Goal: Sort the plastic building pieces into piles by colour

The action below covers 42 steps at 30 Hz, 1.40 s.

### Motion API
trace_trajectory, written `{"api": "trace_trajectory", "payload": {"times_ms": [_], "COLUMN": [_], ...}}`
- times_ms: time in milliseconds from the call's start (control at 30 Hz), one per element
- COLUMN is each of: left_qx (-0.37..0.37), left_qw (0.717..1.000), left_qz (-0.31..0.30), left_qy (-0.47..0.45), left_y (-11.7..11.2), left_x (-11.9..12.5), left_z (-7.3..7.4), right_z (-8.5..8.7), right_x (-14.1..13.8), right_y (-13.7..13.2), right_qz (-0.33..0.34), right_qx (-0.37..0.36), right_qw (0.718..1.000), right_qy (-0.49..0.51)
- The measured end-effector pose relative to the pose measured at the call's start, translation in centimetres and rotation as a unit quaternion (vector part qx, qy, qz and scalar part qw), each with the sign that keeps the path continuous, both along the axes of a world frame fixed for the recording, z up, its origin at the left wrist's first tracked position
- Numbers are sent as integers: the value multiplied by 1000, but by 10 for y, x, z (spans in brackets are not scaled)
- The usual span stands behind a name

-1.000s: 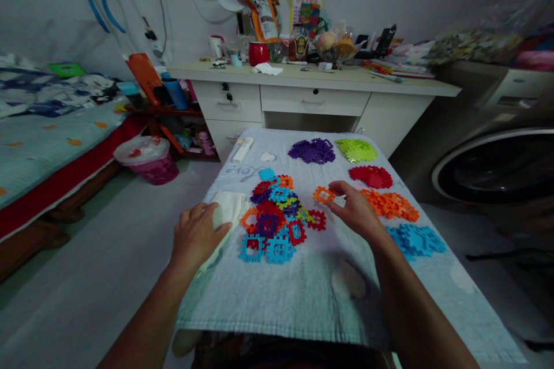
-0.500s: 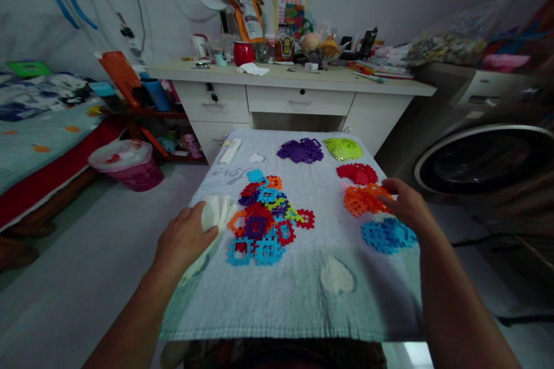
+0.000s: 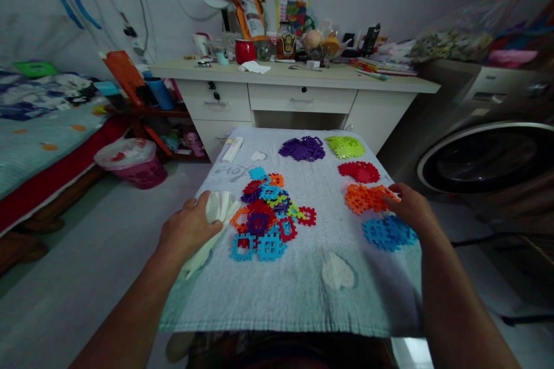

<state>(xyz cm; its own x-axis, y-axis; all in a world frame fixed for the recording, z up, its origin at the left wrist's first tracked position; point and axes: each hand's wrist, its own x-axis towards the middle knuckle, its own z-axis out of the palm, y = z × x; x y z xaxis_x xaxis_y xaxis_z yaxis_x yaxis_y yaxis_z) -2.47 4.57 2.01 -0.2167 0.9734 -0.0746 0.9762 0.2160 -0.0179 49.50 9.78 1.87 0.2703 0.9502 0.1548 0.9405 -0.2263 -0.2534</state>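
Observation:
My left hand (image 3: 187,228) is curled around a bunched pale cloth (image 3: 221,207) at the table's left edge. Just right of it lies a mixed heap of flat, notched plastic building pieces (image 3: 264,213) in blue, red, orange, purple and green. My right hand (image 3: 411,206) is at the right edge, thumb and index finger on the orange pieces (image 3: 361,198); its other fingers are hidden. Close by are a pile of blue pieces (image 3: 387,233) and red pieces (image 3: 359,171). Farther back lie purple pieces (image 3: 303,149) and lime green pieces (image 3: 345,146).
A pale cloth cover (image 3: 285,294) with heart shapes drapes the table. A white, stick-shaped object (image 3: 232,150) lies at its back left. Behind stands a cluttered white desk (image 3: 298,76). A washing machine (image 3: 480,92) is to the right, a pink bin (image 3: 138,170) to the left.
The view has shifted slightly. Both hands stay at nearly the same spots, the left at the pale cloth and the right at the orange pieces. The piles look unchanged.

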Motion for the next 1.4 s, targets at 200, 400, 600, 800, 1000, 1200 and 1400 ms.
{"api": "trace_trajectory", "payload": {"times_ms": [200, 400, 600, 800, 1000, 1200, 1400], "left_qx": [-15, -4, 44, 94, 170, 250, 274], "left_qw": [999, 1000, 998, 992, 978, 940, 902], "left_qz": [-14, -17, -50, -83, -112, -130, -114], "left_qy": [27, 23, 17, 6, -40, -194, -313], "left_y": [-1, -4, -8, -6, 5, 30, 48], "left_x": [5, 2, -1, 3, 14, 34, 61], "left_z": [2, -5, -10, -11, -10, -8, -19], "right_z": [26, 25, 2, -11, 0, 20, 30], "right_x": [-53, -140, -178, -176, -159, -103, -53], "right_y": [-5, -16, -21, -16, -10, 34, 95], "right_qz": [80, 294, 382, 378, 349, 287, 138], "right_qx": [43, -20, -108, -103, -100, -12, -37], "right_qw": [995, 948, 914, 918, 932, 957, 985], "right_qy": [45, 116, 79, 60, 17, -38, -93]}}
